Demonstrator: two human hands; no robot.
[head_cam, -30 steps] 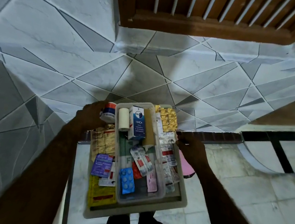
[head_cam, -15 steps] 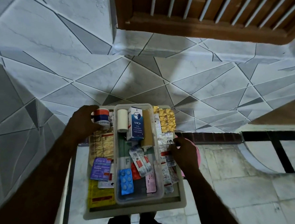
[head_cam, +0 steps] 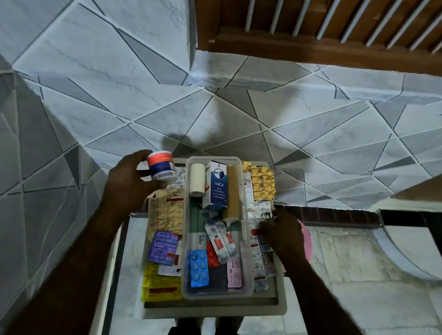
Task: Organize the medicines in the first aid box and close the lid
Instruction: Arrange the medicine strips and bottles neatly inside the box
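The open grey first aid box (head_cam: 215,309) lies below me, with a clear inner tray (head_cam: 246,287) in its middle. In the tray are a white bandage roll (head_cam: 197,178), a blue and white carton (head_cam: 216,184), a tan roll (head_cam: 231,195) and several blister strips, one of them blue (head_cam: 199,268). My left hand (head_cam: 127,183) grips a small jar (head_cam: 160,165) with an orange and blue label over the box's far left corner. My right hand (head_cam: 283,235) rests on blister strips along the right side. Gold foil strips (head_cam: 261,183) lie at the far right.
Purple packs (head_cam: 163,246) and yellow packs (head_cam: 160,286) fill the box's left side. A tiled wall (head_cam: 218,119) rises just behind the box. A brown wooden frame with white bars (head_cam: 333,30) is above. A pink object (head_cam: 306,244) shows behind my right hand. Pale floor tiles lie to the right.
My left hand has lifted the jar up and away from the box's far left corner. My right hand has slid in onto the strips on the right side.
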